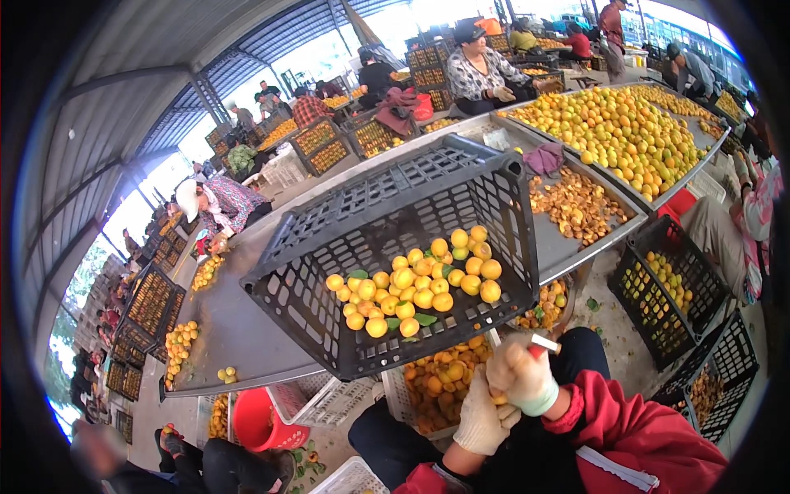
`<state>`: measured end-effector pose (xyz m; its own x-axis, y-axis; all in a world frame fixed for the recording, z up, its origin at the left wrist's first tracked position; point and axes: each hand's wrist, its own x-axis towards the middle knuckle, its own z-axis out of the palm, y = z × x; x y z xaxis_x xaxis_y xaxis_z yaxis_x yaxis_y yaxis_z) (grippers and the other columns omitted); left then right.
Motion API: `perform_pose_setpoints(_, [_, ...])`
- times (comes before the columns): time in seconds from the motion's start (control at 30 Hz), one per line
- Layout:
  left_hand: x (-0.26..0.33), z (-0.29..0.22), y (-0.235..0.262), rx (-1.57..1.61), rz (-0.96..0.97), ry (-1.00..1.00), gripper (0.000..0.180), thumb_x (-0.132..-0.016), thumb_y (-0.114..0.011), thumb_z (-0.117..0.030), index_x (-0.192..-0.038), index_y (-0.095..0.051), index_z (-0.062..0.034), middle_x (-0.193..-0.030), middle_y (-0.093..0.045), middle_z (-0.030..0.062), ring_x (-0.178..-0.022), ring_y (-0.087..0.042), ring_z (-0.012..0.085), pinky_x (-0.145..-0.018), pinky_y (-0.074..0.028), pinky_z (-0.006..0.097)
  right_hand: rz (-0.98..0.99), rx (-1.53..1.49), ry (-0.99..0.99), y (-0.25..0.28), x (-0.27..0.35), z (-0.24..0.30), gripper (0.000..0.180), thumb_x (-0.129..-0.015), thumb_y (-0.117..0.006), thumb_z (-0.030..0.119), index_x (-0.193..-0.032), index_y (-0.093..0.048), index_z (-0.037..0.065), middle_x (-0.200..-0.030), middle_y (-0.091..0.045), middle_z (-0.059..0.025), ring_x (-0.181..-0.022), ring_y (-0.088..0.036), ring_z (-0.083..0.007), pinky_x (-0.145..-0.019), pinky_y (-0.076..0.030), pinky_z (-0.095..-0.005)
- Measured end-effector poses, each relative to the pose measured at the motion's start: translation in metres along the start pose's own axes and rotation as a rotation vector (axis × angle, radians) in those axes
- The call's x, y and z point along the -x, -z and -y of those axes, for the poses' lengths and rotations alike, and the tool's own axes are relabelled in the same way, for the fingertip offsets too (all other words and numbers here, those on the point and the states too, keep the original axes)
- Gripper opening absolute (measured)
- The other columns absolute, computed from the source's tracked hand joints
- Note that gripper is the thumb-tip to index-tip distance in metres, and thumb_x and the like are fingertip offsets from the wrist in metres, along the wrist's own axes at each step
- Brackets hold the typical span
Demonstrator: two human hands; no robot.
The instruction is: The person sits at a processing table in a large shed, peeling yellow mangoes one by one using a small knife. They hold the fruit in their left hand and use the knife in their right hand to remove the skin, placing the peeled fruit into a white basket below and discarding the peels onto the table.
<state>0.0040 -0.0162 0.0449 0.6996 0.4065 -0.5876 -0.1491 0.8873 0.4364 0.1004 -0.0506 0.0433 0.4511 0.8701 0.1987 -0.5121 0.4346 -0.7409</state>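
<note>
My left hand (482, 421), in a pale knit glove, closes around an apricot (499, 398), of which only a bit of orange shows. Pressed against it, my right hand (522, 377), gloved too, grips a small tool (545, 344) with red, white and brown parts; its working end is hidden. Both hands are over my lap. Just left of them, a white crate (398, 395) holds cut orange apricots (440, 383). Ahead, a black plastic crate (395, 185) lies tipped on its side on the metal table, its mouth facing me, with whole yellow apricots (411, 284) inside.
The metal table (226, 284) carries cut fruit (576, 206) and a large heap of whole fruit (617, 136). A red bucket (263, 421) stands lower left. Black crates (658, 288) are on the floor at right. A person (216, 202) works across the table; others sit farther back.
</note>
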Motion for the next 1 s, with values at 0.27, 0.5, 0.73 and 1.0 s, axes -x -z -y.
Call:
perform_pose_setpoints(0.27, [-0.02, 0.005, 0.021, -0.007, 0.068, -0.01, 0.045, -0.095, -0.044, -0.059, -0.083, -0.055, -0.0171, -0.063, -0.049, -0.003, -0.043, -0.039, 0.0091, -0.039, -0.026, 0.024, 0.257, 1.339, -0.027, 0.036, 0.02, 0.031, 0.039, -0.087, -0.065, 0.044, -0.11, -0.068, 0.013, -0.09, -0.07, -0.0102, -0.082, -0.068, -0.0248, -0.071, -0.054, -0.0343])
perform_pose_setpoints(0.5, [-0.051, 0.016, 0.047, 0.022, 0.223, 0.236, 0.045, -0.094, -0.048, -0.047, -0.099, -0.06, -0.004, -0.096, -0.065, 0.0123, -0.09, -0.064, 0.025, -0.076, -0.055, 0.038, 0.462, 1.387, 0.137, 0.069, 0.051, 0.007, 0.031, -0.086, -0.063, 0.033, -0.11, -0.061, 0.015, -0.082, -0.062, -0.0103, -0.076, -0.064, -0.0311, -0.064, -0.052, -0.0403])
perform_pose_setpoints(0.73, [-0.072, 0.011, 0.056, -0.326, 0.041, 0.001, 0.046, -0.097, -0.045, -0.05, -0.104, -0.06, -0.0072, -0.082, -0.059, 0.0069, -0.072, -0.056, 0.0199, -0.069, -0.051, 0.035, 0.483, 1.275, 0.145, 0.081, 0.078, 0.036, 0.032, -0.086, -0.062, 0.024, -0.115, -0.058, 0.012, -0.089, -0.067, -0.013, -0.081, -0.066, -0.0307, -0.067, -0.053, -0.0387])
perform_pose_setpoints(1.0, [-0.058, -0.036, 0.072, -1.604, -0.477, -0.685, 0.046, -0.088, -0.06, -0.038, -0.12, -0.058, -0.0053, -0.119, -0.059, 0.0231, -0.119, -0.052, 0.0392, -0.101, -0.04, 0.044, -0.441, 1.766, 0.327, 0.2, 0.172, 0.116, 0.039, -0.072, -0.068, 0.009, -0.11, -0.064, 0.002, -0.084, -0.066, -0.0157, -0.075, -0.066, -0.0338, -0.063, -0.052, -0.0399])
